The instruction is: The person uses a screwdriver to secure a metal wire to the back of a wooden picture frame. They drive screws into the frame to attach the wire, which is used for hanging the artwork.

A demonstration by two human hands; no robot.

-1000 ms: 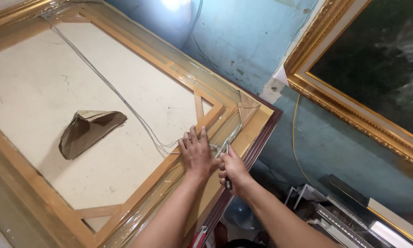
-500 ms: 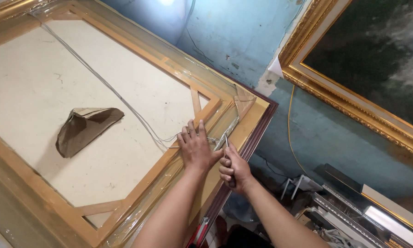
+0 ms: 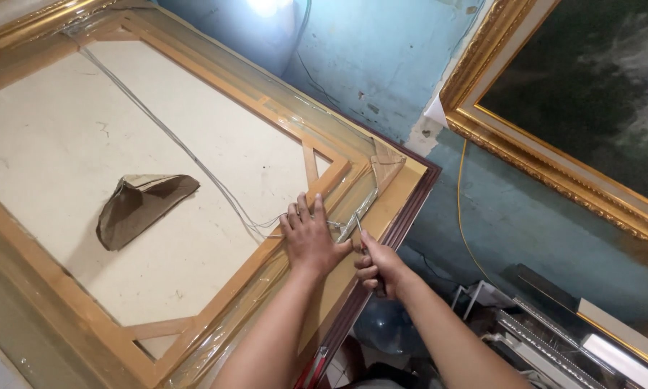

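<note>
On a plastic-wrapped wooden frame against a blue wall, left hand presses flat, fingers spread; right hand clamps pliers.

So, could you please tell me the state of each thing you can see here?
Frame: lying back up, wrapped in clear plastic.
Wire: strung across the back, slack.
Paper scrap: crumpled, loose on the backing.
Left hand: flat, pressing the wooden stretcher bar.
Right hand: closed on a metal tool.
Tool: tip at the wire end.
Gold-framed painting: leaning on the wall.
</note>
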